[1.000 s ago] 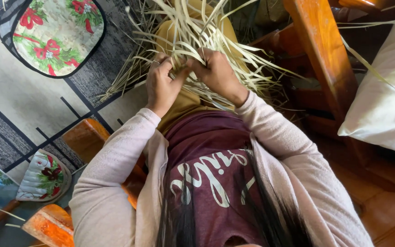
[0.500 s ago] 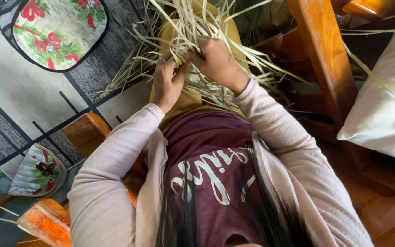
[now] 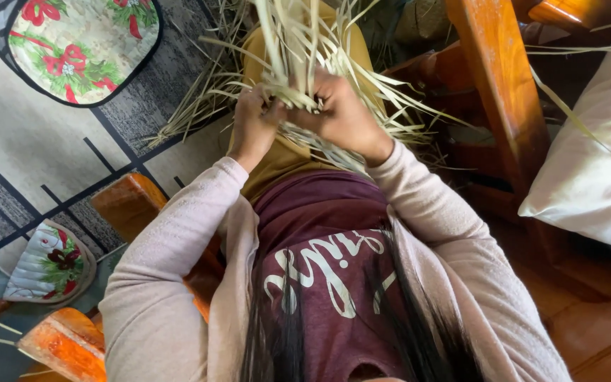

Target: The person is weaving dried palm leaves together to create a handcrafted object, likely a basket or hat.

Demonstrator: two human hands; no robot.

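A loose bundle of pale dried leaf strips [image 3: 298,49] lies over my lap and spreads out onto the floor. My left hand [image 3: 252,124] pinches several strips between thumb and fingers at the middle of the bundle. Right beside it, my right hand [image 3: 341,113] is closed on the same strips, its fingers curled into the crossing point. The two hands touch each other. What the strips form under my fingers is hidden.
A patterned grey rug [image 3: 44,148] covers the floor at left, with a flowered cushion [image 3: 79,46] on it. Orange wooden chair parts [image 3: 132,205] stand by my left arm. A wooden furniture leg [image 3: 493,78] and a white pillow [image 3: 595,163] are at right.
Both hands have shifted slightly up the bundle and closed tighter on the strips. The view has tilted a little.
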